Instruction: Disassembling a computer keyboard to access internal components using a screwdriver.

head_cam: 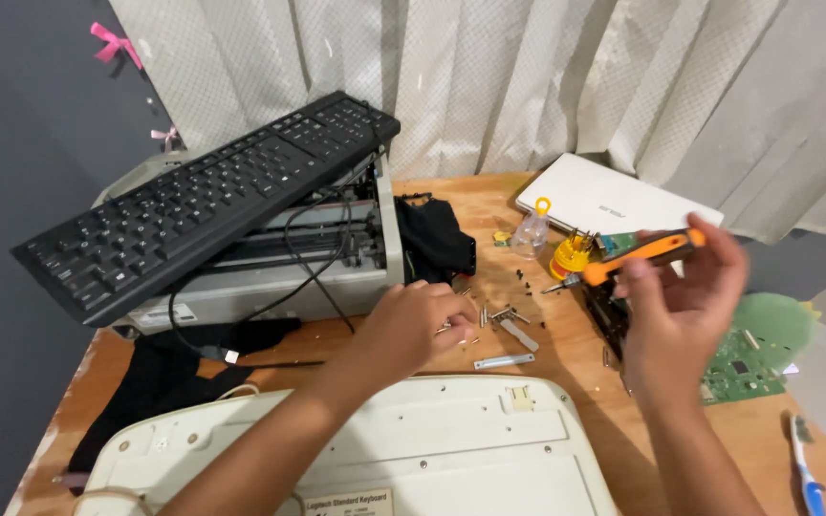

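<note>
A small rectangular white label (348, 503) sits at the near edge of the upturned cream keyboard (432, 449). Another white rectangular label (170, 314) sits on the grey printer's (270, 277) front left.

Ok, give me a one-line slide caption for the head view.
Right hand holds an orange-handled screwdriver while the left hand picks at small screws on a cluttered wooden table.

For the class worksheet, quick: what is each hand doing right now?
Left hand: fingers curled on the small screws; whether it grips one cannot be told.
Right hand: closed on the orange screwdriver.
</note>
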